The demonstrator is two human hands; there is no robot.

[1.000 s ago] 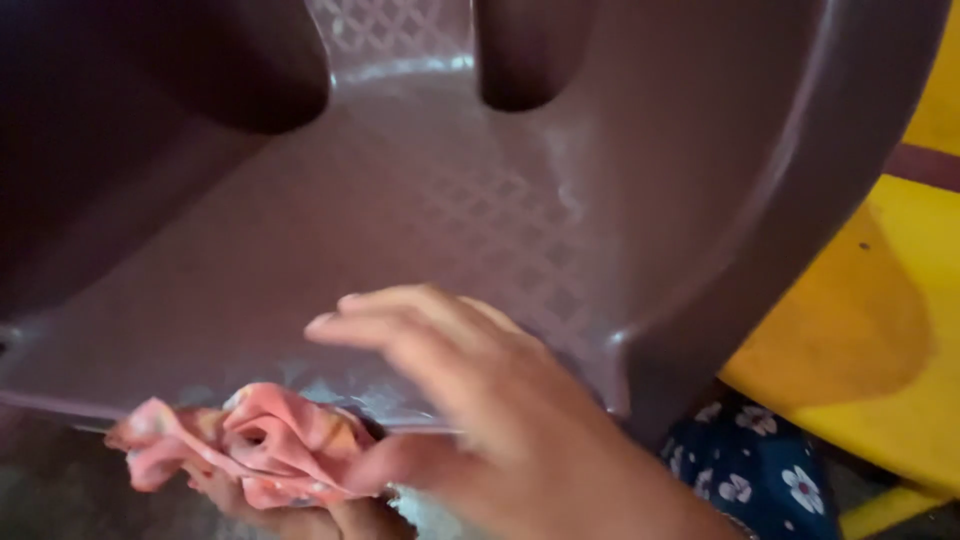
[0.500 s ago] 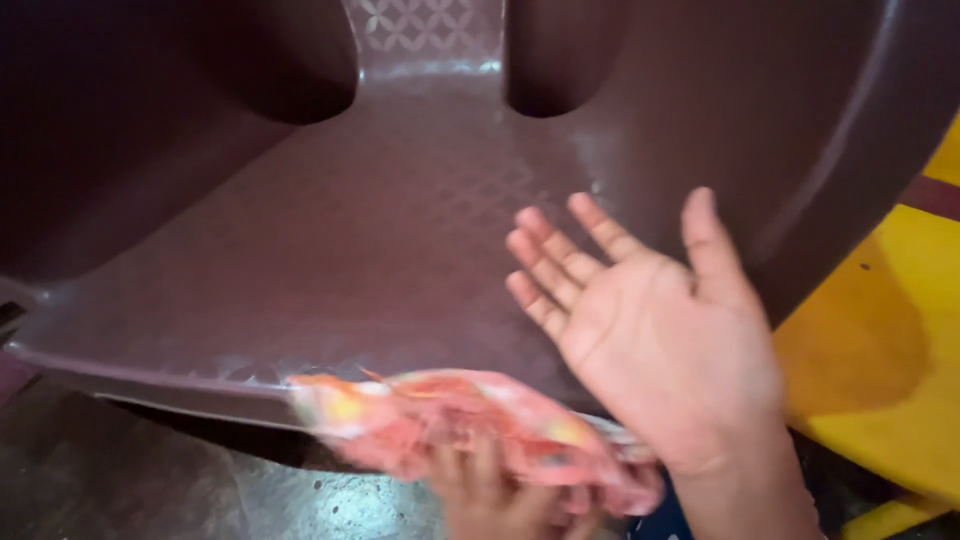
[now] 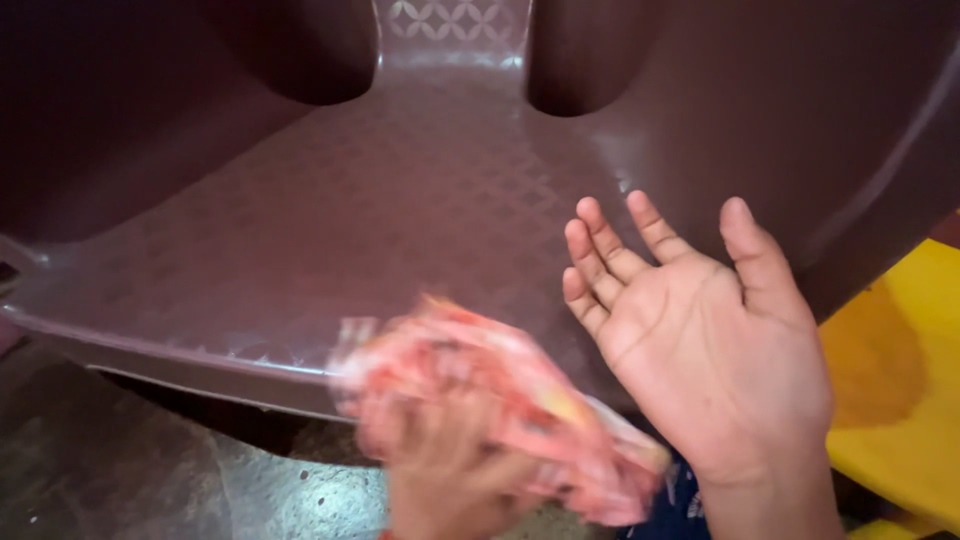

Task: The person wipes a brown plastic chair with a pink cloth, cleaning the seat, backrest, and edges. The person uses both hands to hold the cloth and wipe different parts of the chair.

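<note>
A brown plastic chair (image 3: 380, 210) with a diamond-patterned seat fills most of the head view. My left hand (image 3: 450, 480) grips a crumpled pink and orange cloth (image 3: 500, 400) at the seat's front edge; both are blurred by motion. My right hand (image 3: 700, 350) is held palm up with fingers spread, just over the right side of the seat near the armrest (image 3: 860, 200). It holds nothing.
A yellow plastic surface (image 3: 900, 400) lies to the right of the chair. A dark stone floor (image 3: 150, 470) shows below the seat edge. Dark blue flowered fabric (image 3: 680, 505) peeks out under my right wrist.
My left hand has moved the cloth rightward and up onto the seat's front edge. My right hand turned palm up and has drifted slightly right.
</note>
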